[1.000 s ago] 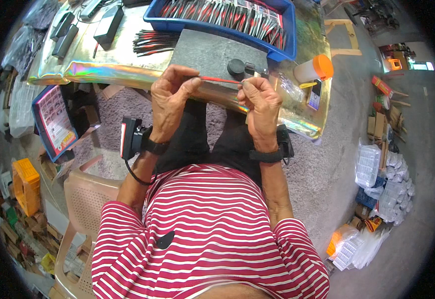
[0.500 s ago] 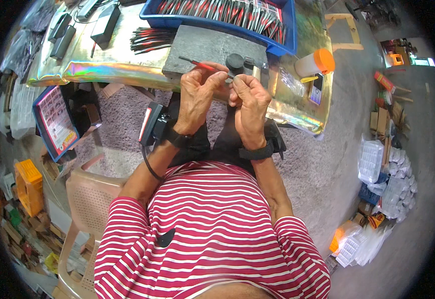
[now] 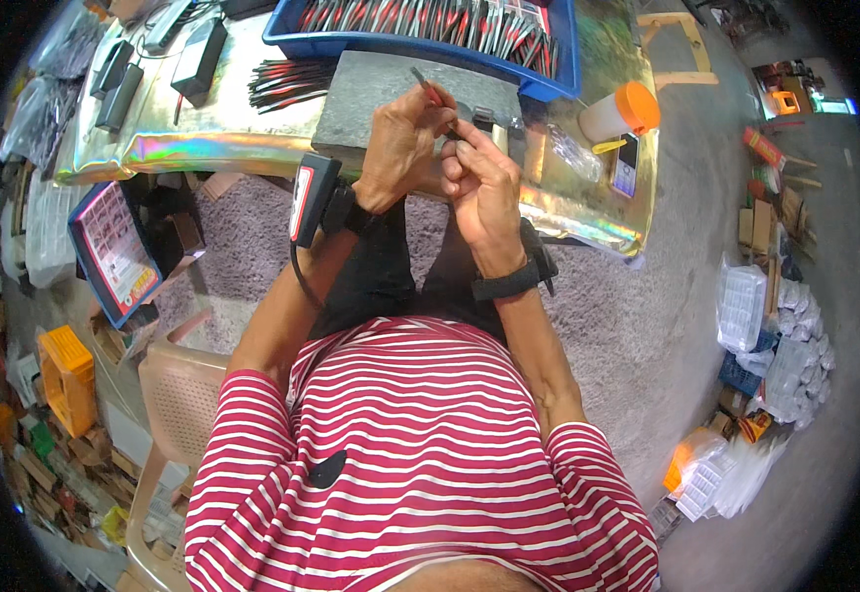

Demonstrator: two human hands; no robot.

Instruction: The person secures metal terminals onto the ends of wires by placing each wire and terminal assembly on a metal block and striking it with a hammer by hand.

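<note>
Over the front edge of a grey stone block [image 3: 356, 94], my left hand [image 3: 398, 148] is closed on a thin red-and-black stick-like tool [image 3: 432, 93]. One dark end of it points up and away from me. Close beside it, my right hand [image 3: 484, 187] has thumb and fingers pinched at the tool's lower, dark end, mostly hidden by the fingers. Behind the hands a small dark fitting [image 3: 483, 116] stands on the block, partly covered. A bundle of similar red-and-black sticks [image 3: 292, 84] lies on the table left of the block.
A blue tray [image 3: 410, 47] full of similar sticks stands behind the block. To the right lie an orange-lidded jar [image 3: 603, 116], clear plastic bags [image 3: 573, 153] and a phone [image 3: 625, 166]. Black boxes [image 3: 198, 61] sit at left; a plastic chair [image 3: 179, 395] is beside me.
My left hand has turned, swinging the tool from slanting left to pointing more away from me. My right hand has shifted slightly left, fingers still pinched at the tool's lower end.
</note>
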